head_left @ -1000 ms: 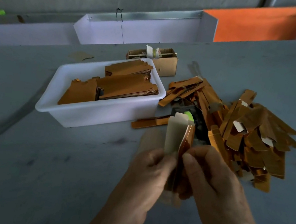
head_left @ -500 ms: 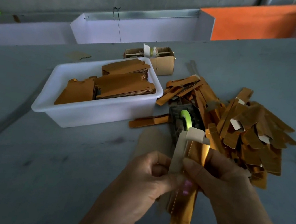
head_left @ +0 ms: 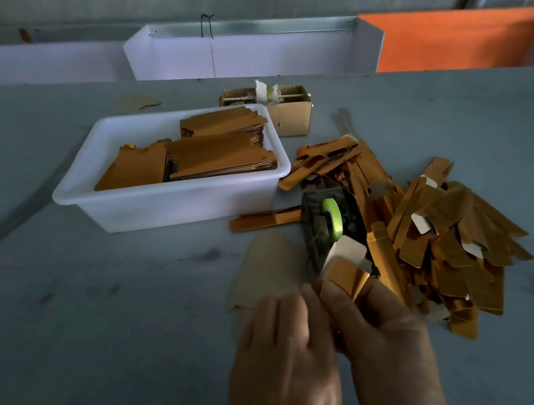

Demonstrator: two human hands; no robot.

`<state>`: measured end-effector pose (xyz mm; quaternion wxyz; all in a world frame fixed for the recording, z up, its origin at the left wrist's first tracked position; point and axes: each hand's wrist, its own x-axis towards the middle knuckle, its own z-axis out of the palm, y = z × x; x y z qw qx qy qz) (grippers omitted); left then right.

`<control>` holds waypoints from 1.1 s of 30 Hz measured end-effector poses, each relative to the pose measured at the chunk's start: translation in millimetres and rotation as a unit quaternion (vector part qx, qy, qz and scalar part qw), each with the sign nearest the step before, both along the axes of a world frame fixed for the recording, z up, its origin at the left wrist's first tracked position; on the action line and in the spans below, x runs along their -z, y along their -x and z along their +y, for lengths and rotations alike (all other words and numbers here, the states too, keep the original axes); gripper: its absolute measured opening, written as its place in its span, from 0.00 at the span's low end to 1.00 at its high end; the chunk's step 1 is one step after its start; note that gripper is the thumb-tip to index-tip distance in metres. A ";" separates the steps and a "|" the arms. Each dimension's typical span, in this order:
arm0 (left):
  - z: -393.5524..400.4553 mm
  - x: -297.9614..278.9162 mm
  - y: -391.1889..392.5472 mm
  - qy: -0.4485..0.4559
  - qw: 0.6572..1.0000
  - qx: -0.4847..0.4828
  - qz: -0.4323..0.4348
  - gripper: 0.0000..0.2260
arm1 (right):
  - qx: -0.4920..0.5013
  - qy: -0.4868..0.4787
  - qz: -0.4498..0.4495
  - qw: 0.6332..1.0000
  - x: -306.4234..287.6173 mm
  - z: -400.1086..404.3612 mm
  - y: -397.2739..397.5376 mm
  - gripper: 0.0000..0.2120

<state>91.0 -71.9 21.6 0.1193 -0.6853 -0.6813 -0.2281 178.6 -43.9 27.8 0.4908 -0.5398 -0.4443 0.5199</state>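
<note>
Both hands hold one small gold foil carton (head_left: 344, 276) near the front of the grey table. My right hand (head_left: 385, 352) grips it with the thumb on its gold face. My left hand (head_left: 284, 354) closes on its left side; most of the carton is hidden behind the fingers. Its pale inner flap (head_left: 346, 250) sticks up. A dark tape dispenser with a green roll (head_left: 332, 217) sits just behind the carton. A heap of flat gold cartons (head_left: 444, 235) lies to the right. A white plastic tub (head_left: 167, 208) with stacked flat gold cartons (head_left: 217, 156) stands to the left.
A small open cardboard box (head_left: 289, 115) with a white spool sits behind the tub. A plain cardboard piece (head_left: 269, 268) lies flat by my left hand. White troughs (head_left: 245, 57) and an orange panel (head_left: 455, 46) line the far table edge.
The long gold carton that hung down between my hands has been drawn in, so only its top shows. My left hand has turned over, back upward.
</note>
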 end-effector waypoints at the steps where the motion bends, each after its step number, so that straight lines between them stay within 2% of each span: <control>1: -1.4 4.4 -1.1 0.012 1.000 -0.011 0.011 0.16 | -0.005 -0.004 -0.022 1.000 0.6 -1.7 1.2 0.07; 3: -3.0 16.0 -0.8 0.040 0.999 -0.006 0.015 0.19 | -0.017 0.002 -0.063 0.998 1.6 -3.5 3.1 0.12; 5: -7.6 15.6 -4.0 0.051 0.999 0.009 -0.008 0.22 | -0.012 0.014 -0.080 0.997 4.3 -2.8 2.4 0.11; 7: -9.8 6.2 2.0 0.039 0.998 0.006 -0.047 0.10 | -0.011 0.012 -0.085 0.996 7.1 -1.1 0.5 0.09; 8: -10.5 4.4 9.4 0.046 0.993 0.020 -0.107 0.05 | -0.018 0.015 -0.070 0.997 8.0 -0.4 0.2 0.08; 9: -9.4 2.5 16.1 0.069 0.975 0.034 -0.209 0.05 | -0.031 0.020 -0.048 0.998 8.7 0.0 0.0 0.06; 11: -5.1 -6.0 32.1 0.143 0.900 0.002 -0.412 0.05 | -0.059 0.024 -0.005 0.998 7.6 -0.4 1.4 0.04; 13: -2.6 -14.8 40.7 0.243 0.819 0.013 -0.520 0.05 | -0.063 0.021 0.020 0.998 5.4 0.1 2.7 0.03; 14: -2.6 -17.7 42.0 0.259 0.800 0.026 -0.541 0.05 | -0.060 0.019 0.023 0.998 3.8 0.4 3.3 0.02; 17: -0.9 -18.1 39.0 0.231 0.792 0.029 -0.565 0.07 | -0.053 -0.010 -0.022 0.998 3.8 0.4 1.8 0.01; 18: -0.2 -16.2 38.3 0.234 0.779 0.029 -0.581 0.07 | -0.051 -0.022 -0.044 0.997 3.3 0.5 1.2 0.02; 21: 5.1 -14.4 36.3 0.225 0.762 0.034 -0.607 0.08 | -0.048 -0.051 -0.105 0.992 -4.5 2.8 -3.4 0.12; 23: 9.0 -13.0 35.3 0.194 0.752 0.016 -0.629 0.09 | -0.013 -0.095 -0.188 0.978 -7.5 10.9 -14.2 0.17; 25: 13.2 -10.9 35.9 0.176 0.723 -0.009 -0.668 0.09 | 0.016 -0.122 -0.313 0.942 -8.1 24.8 -29.3 0.13; 27: 20.1 -9.3 37.1 0.172 0.703 -0.017 -0.690 0.08 | -0.002 -0.103 -0.411 0.906 -5.7 41.3 -40.4 0.11; 29: 26.1 -9.3 37.1 0.173 0.694 -0.018 -0.698 0.07 | -0.029 -0.060 -0.439 0.896 -2.1 52.4 -44.1 0.11; 33: 34.5 -13.5 26.2 0.181 0.675 -0.007 -0.716 0.09 | -0.060 -0.030 -0.412 0.909 -2.7 59.4 -39.7 0.09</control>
